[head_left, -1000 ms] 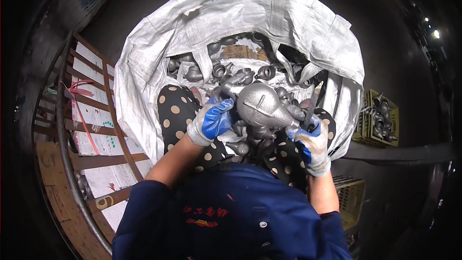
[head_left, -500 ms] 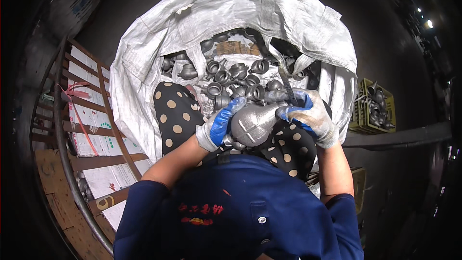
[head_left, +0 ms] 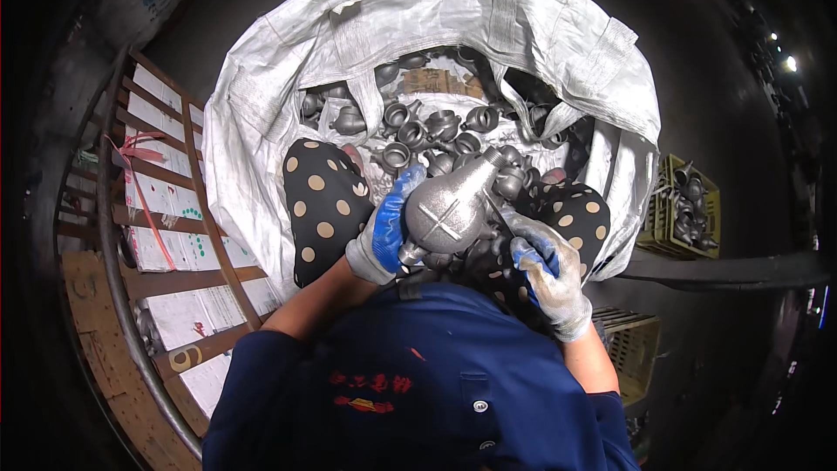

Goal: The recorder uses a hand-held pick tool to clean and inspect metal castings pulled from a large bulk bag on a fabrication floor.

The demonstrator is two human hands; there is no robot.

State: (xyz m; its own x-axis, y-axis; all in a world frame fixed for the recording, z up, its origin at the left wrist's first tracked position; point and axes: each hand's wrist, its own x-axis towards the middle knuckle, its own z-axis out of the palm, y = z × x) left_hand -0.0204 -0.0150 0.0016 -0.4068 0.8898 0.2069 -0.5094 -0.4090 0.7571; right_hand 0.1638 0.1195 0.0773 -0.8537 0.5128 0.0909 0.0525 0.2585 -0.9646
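Observation:
A grey bulb-shaped metal casting with a raised cross on its round body is held over my lap. Its narrow neck points up and to the right, and a short stub sticks out at its lower left. My left hand, in a blue-and-white work glove, is closed around the casting's left side. My right hand, gloved the same way, is closed on a narrow dark file. The file's blade slants up left to the casting's right side, by the base of the neck. Most of its handle is hidden in the glove.
Several smaller grey castings lie inside a large white woven sack before me, with cardboard at its far side. A yellow crate of metal parts stands right, another crate nearer. A rusty metal rack stands left.
My right hand has come off the casting's neck and moved down toward me with the file. The casting has turned so its neck points more upward, still in my left hand.

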